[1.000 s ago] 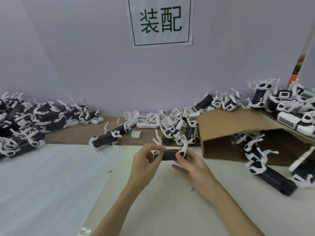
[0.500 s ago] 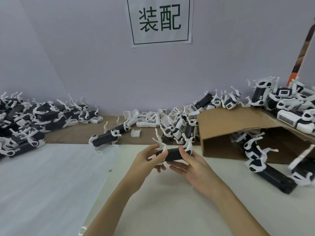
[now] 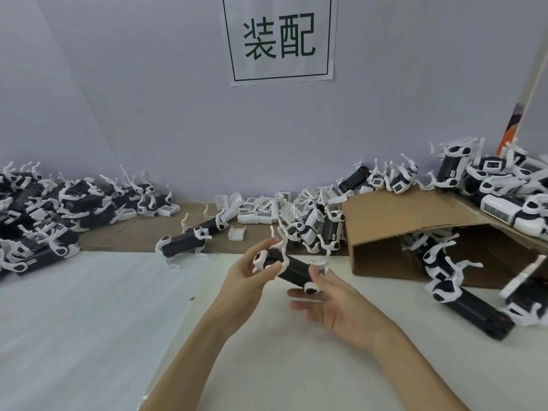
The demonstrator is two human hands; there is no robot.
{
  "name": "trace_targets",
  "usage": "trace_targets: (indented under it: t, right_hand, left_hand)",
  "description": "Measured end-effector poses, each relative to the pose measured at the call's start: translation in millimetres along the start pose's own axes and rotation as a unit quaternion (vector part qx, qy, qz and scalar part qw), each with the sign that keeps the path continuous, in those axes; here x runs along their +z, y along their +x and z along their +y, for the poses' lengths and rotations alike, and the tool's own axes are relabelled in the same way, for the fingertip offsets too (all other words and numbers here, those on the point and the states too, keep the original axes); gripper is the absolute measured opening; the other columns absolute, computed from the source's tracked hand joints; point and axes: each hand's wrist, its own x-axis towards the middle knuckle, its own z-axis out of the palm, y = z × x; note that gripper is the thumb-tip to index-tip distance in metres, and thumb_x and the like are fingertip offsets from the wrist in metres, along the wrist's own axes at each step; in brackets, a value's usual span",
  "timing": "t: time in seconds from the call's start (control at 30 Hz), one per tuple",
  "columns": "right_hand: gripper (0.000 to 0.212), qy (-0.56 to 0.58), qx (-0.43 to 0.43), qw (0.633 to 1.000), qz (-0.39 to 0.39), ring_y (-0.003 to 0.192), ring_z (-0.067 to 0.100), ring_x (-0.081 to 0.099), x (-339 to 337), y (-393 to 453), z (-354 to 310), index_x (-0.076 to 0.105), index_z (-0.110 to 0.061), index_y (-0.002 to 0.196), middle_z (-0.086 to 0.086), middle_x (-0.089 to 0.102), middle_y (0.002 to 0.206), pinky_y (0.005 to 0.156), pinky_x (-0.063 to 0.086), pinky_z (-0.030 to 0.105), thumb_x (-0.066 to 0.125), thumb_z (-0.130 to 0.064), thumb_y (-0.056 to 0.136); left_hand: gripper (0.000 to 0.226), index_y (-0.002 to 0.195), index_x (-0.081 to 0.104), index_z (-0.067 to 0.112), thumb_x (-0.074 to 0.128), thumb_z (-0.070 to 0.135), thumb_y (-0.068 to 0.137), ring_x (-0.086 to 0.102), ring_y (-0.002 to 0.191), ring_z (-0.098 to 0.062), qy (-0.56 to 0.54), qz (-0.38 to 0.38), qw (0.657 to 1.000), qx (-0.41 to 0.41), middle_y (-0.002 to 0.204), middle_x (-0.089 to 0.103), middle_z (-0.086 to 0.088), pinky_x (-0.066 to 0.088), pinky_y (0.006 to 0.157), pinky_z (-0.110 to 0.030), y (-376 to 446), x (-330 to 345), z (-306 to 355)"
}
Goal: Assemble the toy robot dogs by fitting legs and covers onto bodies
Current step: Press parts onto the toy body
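A black toy dog body (image 3: 292, 269) with white legs sits tilted above the white table, its far end up and to the left. My left hand (image 3: 249, 275) grips that far end, thumb and fingers curled round the white leg joint. My right hand (image 3: 335, 304) lies under the near end with fingers spread, the thumb against the body's side. Another black body with white legs (image 3: 189, 240) stands on the brown strip behind. A pile of white covers (image 3: 261, 210) lies at the back middle.
A heap of black bodies with legs (image 3: 38, 215) fills the far left. An open cardboard box (image 3: 394, 223) lies on its side at right, dogs spilling from it and stacked on top. More black bodies (image 3: 471, 304) lie at the right front. A paper sign (image 3: 278, 37) hangs on the wall.
The body has turned from level to tilted, its near end swung down toward me. My right hand has opened from a grip to spread fingers under it.
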Motion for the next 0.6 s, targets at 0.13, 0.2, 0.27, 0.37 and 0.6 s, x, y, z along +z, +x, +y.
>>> trace_targets:
  t: [0.13, 0.2, 0.27, 0.37, 0.6]
  right_hand:
    - [0.069, 0.16, 0.048, 0.985, -0.033, 0.088, 0.034, 0.069, -5, 1, -2, 0.061, -0.008, 0.139, 0.029, 0.068, 0.119, 0.05, 0.056, 0.029, 0.056, -0.062, 0.097]
    - [0.06, 0.197, 0.029, 0.98, -0.005, 0.076, 0.03, 0.061, -5, 5, 1, 0.058, -0.005, 0.142, 0.029, 0.068, 0.109, 0.048, 0.05, 0.028, 0.054, -0.049, 0.101]
    - [0.053, 0.194, 0.007, 0.981, 0.027, 0.072, 0.028, 0.056, -6, 10, 4, 0.058, -0.003, 0.14, 0.028, 0.07, 0.105, 0.057, 0.044, 0.03, 0.056, -0.04, 0.101]
    - [0.047, 0.194, 0.002, 0.98, 0.044, 0.066, 0.026, 0.056, -9, 11, 4, 0.06, -0.003, 0.135, 0.028, 0.068, 0.11, 0.059, 0.042, 0.03, 0.056, -0.035, 0.101]
    - [0.028, 0.143, -0.101, 0.971, 0.161, 0.078, 0.024, 0.068, -4, 20, 7, 0.066, -0.005, 0.115, 0.018, 0.073, 0.1, 0.064, 0.059, 0.031, 0.07, -0.025, 0.096]
  left_hand:
    - [0.078, 0.158, 0.048, 0.031, 0.08, 0.002, 0.092, 0.056, 0.139, -0.027, 0.038, -0.114, 0.992, 0.047, 0.16, 0.052, 0.003, 0.045, 0.117, -0.033, -2, -5, 6]
    - [0.066, 0.156, 0.051, 0.026, 0.076, 0.011, 0.097, 0.051, 0.144, -0.028, 0.044, -0.14, 0.987, 0.059, 0.161, 0.052, -0.001, 0.043, 0.119, -0.035, -5, 0, 7]
    - [0.049, 0.15, 0.06, 0.022, 0.072, 0.029, 0.102, 0.051, 0.146, -0.026, 0.037, -0.131, 0.988, 0.068, 0.156, 0.057, -0.005, 0.043, 0.12, -0.038, -6, 8, 6]
    - [0.041, 0.136, 0.072, 0.02, 0.065, 0.045, 0.104, 0.06, 0.137, -0.024, 0.04, -0.063, 0.995, 0.071, 0.142, 0.068, -0.008, 0.043, 0.114, -0.041, -4, 14, 2]
    - [0.052, 0.13, 0.073, 0.022, 0.046, 0.058, 0.105, 0.072, 0.114, -0.024, 0.103, 0.082, 0.991, -0.01, 0.121, 0.078, -0.001, 0.058, 0.091, -0.028, 1, 15, -5]
